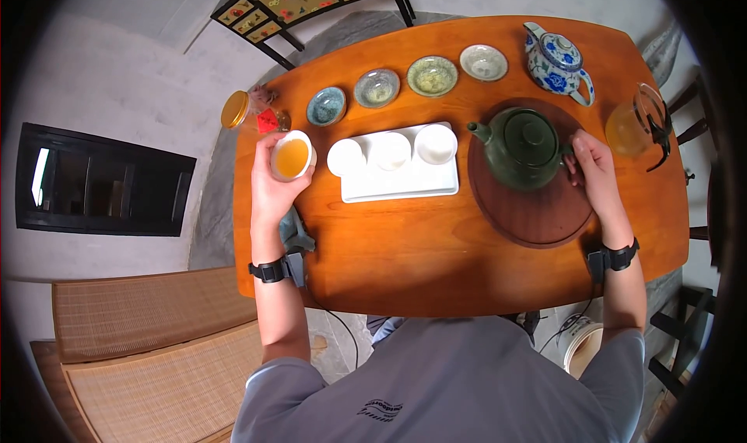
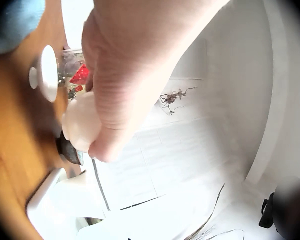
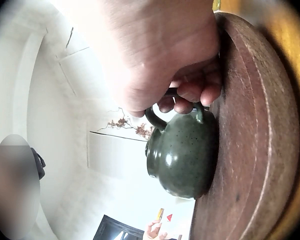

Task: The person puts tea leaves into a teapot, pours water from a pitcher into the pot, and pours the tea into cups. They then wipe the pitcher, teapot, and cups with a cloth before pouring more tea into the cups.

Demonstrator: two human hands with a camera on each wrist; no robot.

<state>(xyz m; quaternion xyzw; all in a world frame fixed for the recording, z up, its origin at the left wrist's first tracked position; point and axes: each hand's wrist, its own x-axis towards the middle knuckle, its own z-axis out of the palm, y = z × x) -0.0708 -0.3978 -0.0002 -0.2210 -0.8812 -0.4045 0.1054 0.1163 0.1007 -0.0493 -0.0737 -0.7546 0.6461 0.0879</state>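
My left hand (image 1: 272,195) grips a small white teacup (image 1: 292,158) of amber tea, thumb and fingers around its side. In the left wrist view the teacup (image 2: 82,124) shows from the side, partly hidden by the hand. On the right, my right hand (image 1: 597,180) has its fingers curled through the handle of a dark green teapot (image 1: 520,153), lid on and spout toward the left. The teapot (image 3: 187,155) sits low over a round brown tea tray (image 1: 529,223). Between the hands lies a white rectangular tray (image 1: 401,186) bearing three white cups (image 1: 389,152).
Behind the tray curves a row of several glazed bowls (image 1: 377,89). A blue-and-white teapot (image 1: 556,60) and a glass pitcher (image 1: 632,128) of yellowish liquid stand at the right. A gold-lidded jar (image 1: 236,110) is beyond the left hand; a grey-blue cloth (image 1: 292,231) lies by the left wrist.
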